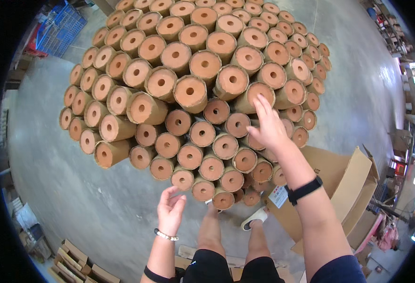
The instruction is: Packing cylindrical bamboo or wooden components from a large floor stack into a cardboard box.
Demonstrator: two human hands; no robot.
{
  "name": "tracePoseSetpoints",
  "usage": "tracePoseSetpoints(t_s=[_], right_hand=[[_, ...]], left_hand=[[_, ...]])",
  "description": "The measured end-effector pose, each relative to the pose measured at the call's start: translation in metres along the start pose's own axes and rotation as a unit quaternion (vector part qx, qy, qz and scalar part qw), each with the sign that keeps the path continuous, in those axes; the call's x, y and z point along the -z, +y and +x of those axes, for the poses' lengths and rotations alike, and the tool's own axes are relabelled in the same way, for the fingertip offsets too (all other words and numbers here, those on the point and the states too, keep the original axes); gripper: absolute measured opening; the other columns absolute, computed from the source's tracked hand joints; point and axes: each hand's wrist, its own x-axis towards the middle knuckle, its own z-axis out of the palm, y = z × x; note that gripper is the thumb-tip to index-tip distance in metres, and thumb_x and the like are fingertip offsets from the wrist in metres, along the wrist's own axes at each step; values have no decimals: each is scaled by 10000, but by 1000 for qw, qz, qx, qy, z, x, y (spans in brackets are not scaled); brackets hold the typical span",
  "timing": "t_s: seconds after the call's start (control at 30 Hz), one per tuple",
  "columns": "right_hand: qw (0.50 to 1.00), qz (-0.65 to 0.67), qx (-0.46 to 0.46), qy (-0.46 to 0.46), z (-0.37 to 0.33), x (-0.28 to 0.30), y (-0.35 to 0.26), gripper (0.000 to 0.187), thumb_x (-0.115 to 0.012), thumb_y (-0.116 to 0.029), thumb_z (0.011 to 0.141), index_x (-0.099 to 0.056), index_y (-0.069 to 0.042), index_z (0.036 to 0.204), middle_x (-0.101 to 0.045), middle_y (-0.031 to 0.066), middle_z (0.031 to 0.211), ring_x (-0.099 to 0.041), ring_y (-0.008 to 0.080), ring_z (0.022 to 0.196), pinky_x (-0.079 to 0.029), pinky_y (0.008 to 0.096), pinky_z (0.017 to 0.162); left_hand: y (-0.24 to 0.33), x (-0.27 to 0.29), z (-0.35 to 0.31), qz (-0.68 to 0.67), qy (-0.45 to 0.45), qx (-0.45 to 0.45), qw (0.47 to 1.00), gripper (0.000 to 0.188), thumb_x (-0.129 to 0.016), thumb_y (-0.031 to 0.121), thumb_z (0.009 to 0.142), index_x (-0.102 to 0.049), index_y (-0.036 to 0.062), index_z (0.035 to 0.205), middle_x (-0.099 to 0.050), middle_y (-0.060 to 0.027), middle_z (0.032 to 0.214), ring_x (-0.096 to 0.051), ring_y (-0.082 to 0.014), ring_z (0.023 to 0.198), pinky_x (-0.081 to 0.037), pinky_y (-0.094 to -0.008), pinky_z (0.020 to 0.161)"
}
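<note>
A large stack of cardboard-wrapped cylinders (190, 91) rises in front of me, their orange-brown clay-like ends facing up toward me, each with a hole in the middle. My right hand (269, 126) reaches over the right-centre of the stack. Its fingers are stretched out, with the tips at the end of one upper-row cylinder (253, 91) and the thumb spread apart near a lower one. Below the stack's front edge hovers my left hand (170, 212), empty, its fingers loosely bent and apart. The closest cylinder (183, 179) to it lies just above its fingertips.
An opened cardboard box (332, 170) stands at the right beside my right forearm. More cardboard pieces (73, 259) lie at the lower left. At the far left is a blue plastic crate (61, 29). Grey concrete floor (66, 188) surrounds the stack, with cluttered shelving (391, 28) at upper right.
</note>
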Motion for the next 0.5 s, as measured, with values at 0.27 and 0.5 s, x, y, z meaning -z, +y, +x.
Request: tracePoseSetpoints(t_s=[0.27, 0.5], right_hand=[[972, -208, -32, 102, 19, -39, -5, 635, -716, -211, 587, -411, -113, 1134, -483, 48, 1039, -500, 218, 878, -437, 368, 734], [982, -169, -13, 77, 14, -17, 6, 639, -710, -204, 600, -402, -102, 1151, -531, 83, 991, -502, 249, 896, -410, 401, 784]], left_hand=[[-15, -41, -4, 24, -99, 15, 995, 364, -612, 74, 752, -467, -3, 1076, -552, -96, 951, -542, -141, 854, -458, -255, 745], [15, -62, 29, 28, -138, -63, 988, 477, -672, 112, 708, -442, -6, 1109, -517, -108, 1024, -507, -175, 974, -421, -292, 837]])
